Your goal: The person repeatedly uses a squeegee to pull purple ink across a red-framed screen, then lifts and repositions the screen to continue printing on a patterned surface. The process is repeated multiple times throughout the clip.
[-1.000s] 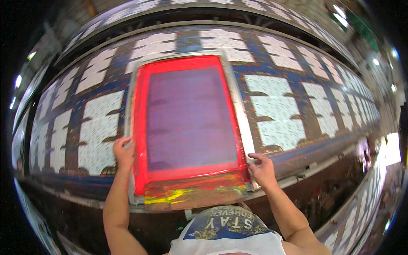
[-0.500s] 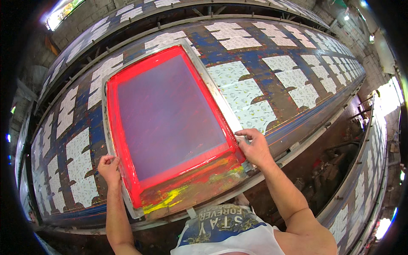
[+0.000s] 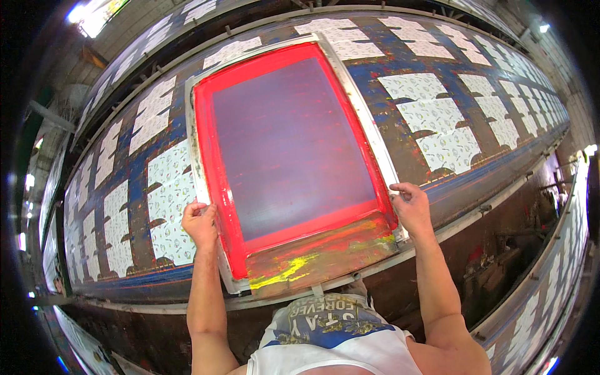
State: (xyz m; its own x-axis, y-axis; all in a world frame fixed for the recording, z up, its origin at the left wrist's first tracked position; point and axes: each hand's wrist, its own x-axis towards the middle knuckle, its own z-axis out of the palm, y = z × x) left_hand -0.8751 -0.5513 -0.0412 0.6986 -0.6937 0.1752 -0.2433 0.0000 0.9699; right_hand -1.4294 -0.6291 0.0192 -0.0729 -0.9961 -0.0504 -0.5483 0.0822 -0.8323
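A large screen-printing frame [image 3: 287, 144] with grey-purple mesh and a glossy red border lies tilted in view over a long table [image 3: 450, 190]. My left hand [image 3: 201, 225] pinches its left side rail near the close end. Opposite it, the curled fingers of my right hand [image 3: 412, 209] grip the right rail. At the frame's near end is a brown panel [image 3: 319, 256] smeared with yellow, red and green. Printed white fabric pieces lie on both sides, one to the left [image 3: 169, 200] and another to the right [image 3: 431, 125]. Whatever lies beneath the frame is hidden.
More fabric pieces [image 3: 415, 37] run in rows along the blue-and-brown tabletop. A metal rail [image 3: 450, 231] follows the table's near edge, close to my body. Another table with fabric pieces [image 3: 531, 312] stands at the right, and a further one lies beyond the far edge.
The frame has shifted right along the table with both hands on it. It now covers the fabric piece that lay at its right, and a piece at its left has come into view.
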